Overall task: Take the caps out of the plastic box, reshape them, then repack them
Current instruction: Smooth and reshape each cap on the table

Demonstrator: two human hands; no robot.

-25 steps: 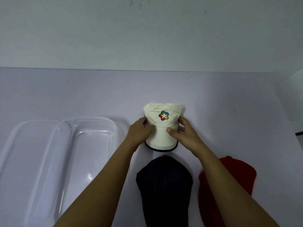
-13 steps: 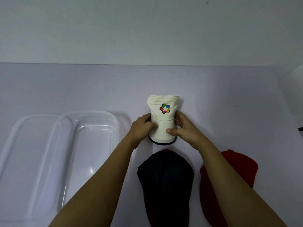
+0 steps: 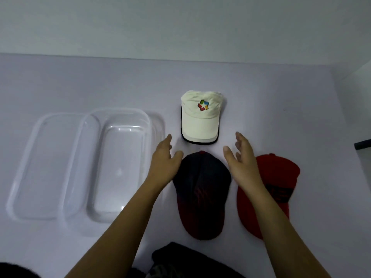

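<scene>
Both hands spread wide, holding nothing: left hand & right hand flank the dark cap. White cap sits just beyond fingertips, plastic box left of left hand. Risk: careless grab re-crushes the crown.

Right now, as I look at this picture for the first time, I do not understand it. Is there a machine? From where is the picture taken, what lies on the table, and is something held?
There is no machine. A person works with two bare hands, and the one camera sits on the person's head, looking forward and down, so the arms enter from below.

On the pale table lie three caps: a white cap with a coloured logo, farthest away, a dark cap nearer, and a red cap to its right. On the left stands the clear plastic box, with no cap inside, and beside it what seems to be its lid.

The left hand and the right hand are open and hold nothing. They hover just short of the white cap.
</scene>
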